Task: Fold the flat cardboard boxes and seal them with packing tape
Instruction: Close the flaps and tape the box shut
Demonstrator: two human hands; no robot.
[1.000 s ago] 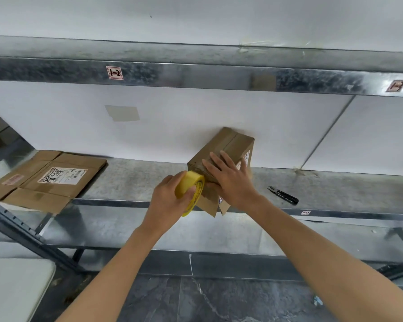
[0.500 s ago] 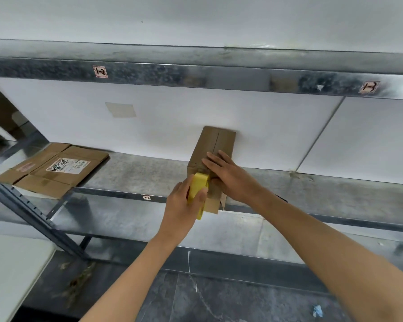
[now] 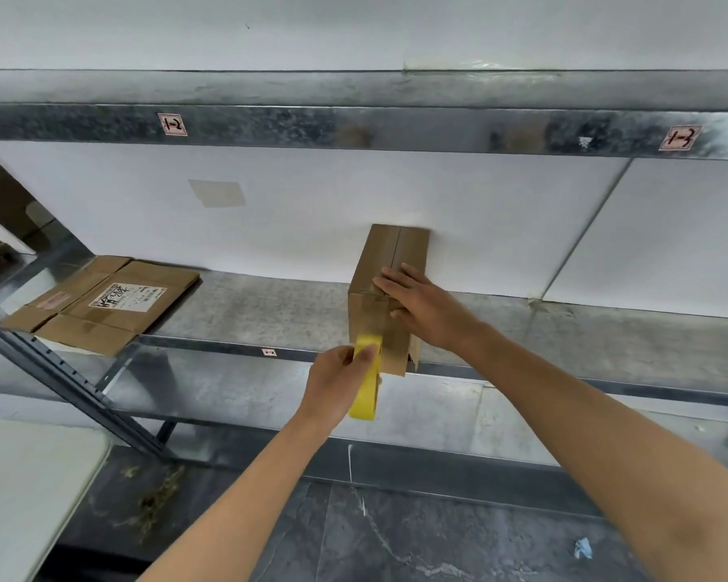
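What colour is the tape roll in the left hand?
Yellow; the tape roll shows best in the head view.

The upper shelf beam [image 3: 396, 128] is carrying a "1-2" sticker [image 3: 172, 124] and a "1-3" sticker [image 3: 681, 138]; the label [image 3: 128, 297] on the flat cardboard [image 3: 85, 331] is proving illegible.

We log both forearms bare, reaching in from the near edge. Left hand [image 3: 335, 382]: fingers and thumb curled round the tape roll [image 3: 365, 399] (thumb on its top rim). Right hand [image 3: 427, 306], farther off: palm down, fingers straight, pointing far-left, flat on the box [image 3: 389, 249].
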